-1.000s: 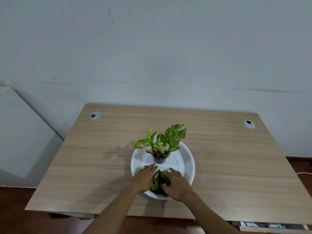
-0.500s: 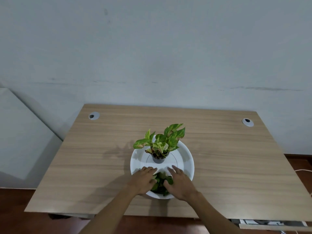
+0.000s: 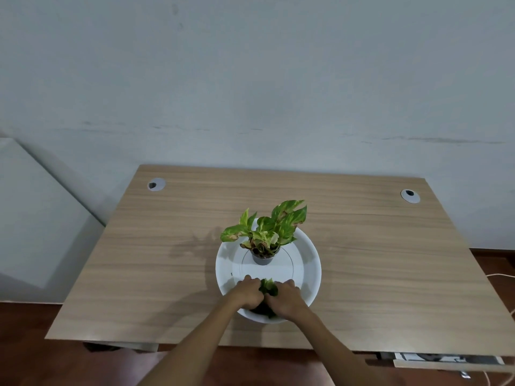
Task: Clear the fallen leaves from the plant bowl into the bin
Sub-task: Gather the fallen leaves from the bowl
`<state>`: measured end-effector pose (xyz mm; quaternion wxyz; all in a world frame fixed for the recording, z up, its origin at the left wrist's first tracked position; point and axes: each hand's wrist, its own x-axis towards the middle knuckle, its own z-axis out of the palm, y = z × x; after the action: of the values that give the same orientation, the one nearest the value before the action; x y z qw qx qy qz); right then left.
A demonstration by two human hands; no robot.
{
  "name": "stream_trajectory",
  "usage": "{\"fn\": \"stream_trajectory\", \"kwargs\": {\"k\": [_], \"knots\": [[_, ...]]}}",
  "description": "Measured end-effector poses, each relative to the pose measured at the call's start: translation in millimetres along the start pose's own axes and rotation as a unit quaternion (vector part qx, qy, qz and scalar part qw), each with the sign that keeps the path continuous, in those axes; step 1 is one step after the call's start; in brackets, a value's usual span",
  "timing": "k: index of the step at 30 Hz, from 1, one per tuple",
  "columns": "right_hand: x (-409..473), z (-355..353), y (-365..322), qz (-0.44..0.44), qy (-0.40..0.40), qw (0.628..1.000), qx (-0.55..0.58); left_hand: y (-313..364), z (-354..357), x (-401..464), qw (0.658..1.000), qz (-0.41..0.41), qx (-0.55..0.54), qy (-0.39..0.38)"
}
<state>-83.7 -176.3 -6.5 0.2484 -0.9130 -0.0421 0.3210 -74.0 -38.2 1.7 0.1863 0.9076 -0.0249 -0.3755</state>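
Note:
A wide white plant bowl point(image 3: 309, 256) sits on the wooden desk point(image 3: 376, 260) near its front edge. In the bowl's middle stands a small dark pot point(image 3: 262, 257) with a green and yellow plant point(image 3: 267, 228). A heap of dark green fallen leaves point(image 3: 268, 286) lies in the near part of the bowl. My left hand point(image 3: 246, 293) and my right hand point(image 3: 284, 298) are curled around this heap from both sides, fingers closed on the leaves. Most of the heap is hidden under my hands. No bin is in view.
The desk has a round cable port at the back left point(image 3: 156, 184) and one at the back right point(image 3: 410, 195). A grey wall rises behind it. A white panel point(image 3: 36, 218) stands to the left. A white cable point(image 3: 498, 275) lies on the floor at right.
My hands lay flat and spread beside the leaf heap; now both have closed inward, bunching the leaves between them.

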Motion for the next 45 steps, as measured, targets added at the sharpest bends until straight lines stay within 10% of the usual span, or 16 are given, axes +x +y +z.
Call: {"fn": "stream_trajectory", "kwargs": {"k": [22, 45], "knots": [[-1, 10, 17, -0.074, 0.047, 0.995, 0.041, -13, 21, 5, 0.971, -0.011, -0.206, 0.120], [-2, -1, 41, -0.129, -0.085, 0.984, 0.085, -21, 2, 1, 0.958, -0.026, -0.286, 0.004]]}}
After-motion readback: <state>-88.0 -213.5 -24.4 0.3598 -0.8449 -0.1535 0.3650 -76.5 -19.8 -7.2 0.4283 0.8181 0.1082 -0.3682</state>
